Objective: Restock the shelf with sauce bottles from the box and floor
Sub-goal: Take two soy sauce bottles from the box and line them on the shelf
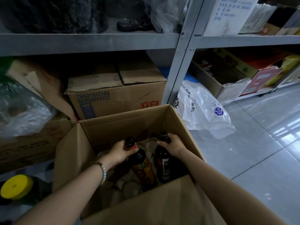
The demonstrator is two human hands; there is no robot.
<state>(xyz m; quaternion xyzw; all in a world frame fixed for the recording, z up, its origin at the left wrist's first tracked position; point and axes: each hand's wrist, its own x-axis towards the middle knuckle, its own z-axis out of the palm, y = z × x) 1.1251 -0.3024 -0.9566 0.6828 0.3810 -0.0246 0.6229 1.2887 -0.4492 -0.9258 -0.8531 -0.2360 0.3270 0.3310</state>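
Observation:
An open cardboard box point(103, 127) stands on the floor in front of the grey metal shelf point(90, 42). Both my hands reach into it. My left hand point(121, 151) grips the neck of a dark sauce bottle with a yellow label point(142, 168). My right hand point(172, 146) is closed around the neck of a second dark sauce bottle with a white label point(162, 161). Both bottles stand upright on a pulp divider tray inside the box. Round empty slots of the tray show around them.
Closed cartons point(116, 98) fill the lowest shelf level behind the box. A white plastic bag point(203, 111) lies on the tiled floor to the right. A dark jug with a yellow cap point(17, 186) sits at the lower left. More boxes occupy the right shelf bay.

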